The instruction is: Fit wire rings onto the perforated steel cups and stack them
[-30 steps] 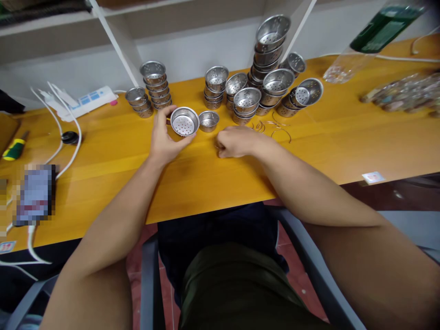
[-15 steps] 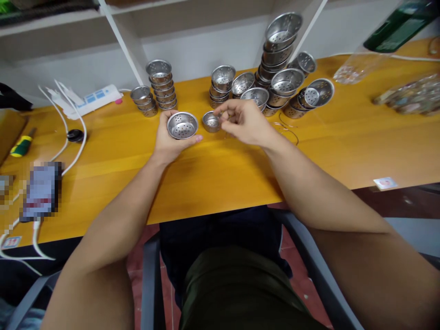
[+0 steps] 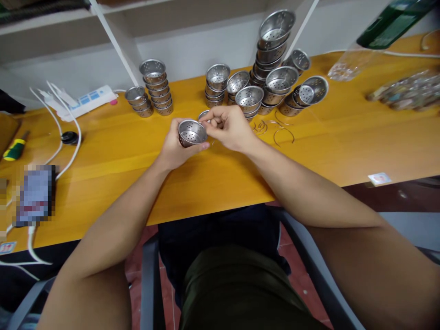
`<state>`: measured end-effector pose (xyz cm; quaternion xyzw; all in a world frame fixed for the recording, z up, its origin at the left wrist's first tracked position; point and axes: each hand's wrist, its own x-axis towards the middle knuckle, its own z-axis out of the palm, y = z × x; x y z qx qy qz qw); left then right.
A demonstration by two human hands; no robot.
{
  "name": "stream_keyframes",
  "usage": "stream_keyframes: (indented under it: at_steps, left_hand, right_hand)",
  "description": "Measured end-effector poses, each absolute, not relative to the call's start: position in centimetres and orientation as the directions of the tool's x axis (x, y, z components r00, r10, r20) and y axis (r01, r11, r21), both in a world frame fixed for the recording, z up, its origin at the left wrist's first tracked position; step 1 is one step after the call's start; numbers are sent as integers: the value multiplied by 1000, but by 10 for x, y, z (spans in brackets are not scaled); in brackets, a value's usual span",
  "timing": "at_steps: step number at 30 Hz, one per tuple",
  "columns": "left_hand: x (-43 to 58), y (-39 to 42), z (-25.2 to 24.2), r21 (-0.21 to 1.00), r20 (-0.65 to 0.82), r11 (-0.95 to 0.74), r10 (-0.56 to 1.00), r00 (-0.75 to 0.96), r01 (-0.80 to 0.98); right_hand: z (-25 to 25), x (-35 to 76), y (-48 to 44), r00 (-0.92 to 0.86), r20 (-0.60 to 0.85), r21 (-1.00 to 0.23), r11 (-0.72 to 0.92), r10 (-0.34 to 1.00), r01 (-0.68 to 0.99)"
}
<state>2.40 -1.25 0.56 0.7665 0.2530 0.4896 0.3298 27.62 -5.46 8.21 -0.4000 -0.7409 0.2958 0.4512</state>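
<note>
My left hand (image 3: 176, 149) is wrapped round a perforated metal cup (image 3: 192, 133), its mouth facing up toward me. At the cup's right rim, my right hand (image 3: 228, 127) pinches with thumb and forefinger; whatever lies between the tips is too small to make out. Behind those fingers a small metal cup (image 3: 203, 114) on the table is mostly hidden. Several thin curved wires (image 3: 283, 136) lie on the table to the right of my right hand.
Stacks of perforated cups (image 3: 158, 87) stand at the back left, and more stacked cups (image 3: 275, 50) rise at the back right. A power strip (image 3: 91, 101), a screwdriver (image 3: 15, 147) and a phone (image 3: 35, 195) lie left. A bottle (image 3: 381, 36) and a plastic bag (image 3: 409, 91) are right.
My left hand has brought the cup to the right and tilted it slightly. My right hand has moved left and down, from the small cup to the held cup's rim.
</note>
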Motion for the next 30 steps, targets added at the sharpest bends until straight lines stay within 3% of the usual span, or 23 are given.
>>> stream_keyframes:
  at_steps: [6, 13, 16, 22, 30]
  left_hand:
    - [25, -11, 1, 731, 587, -675, 698, 410, 102]
    - [28, -23, 13, 725, 586, -669, 724, 364, 164]
    - [26, -26, 19, 738, 572, -656, 733, 368, 160]
    - [20, -19, 19, 829, 480, -555, 771, 418, 71]
    - [22, -11, 6, 731, 594, -682, 655, 467, 29]
  right_hand:
    - [94, 269, -63, -253, 304, -811, 389, 918, 438]
    - [89, 259, -67, -190, 313, -802, 366, 930, 471]
    - [88, 263, -67, -234, 353, -823, 419, 906, 383]
    - [95, 288, -57, -594, 397, -884, 466, 700, -41]
    - [95, 287, -57, -556, 336, -919, 394, 760, -17]
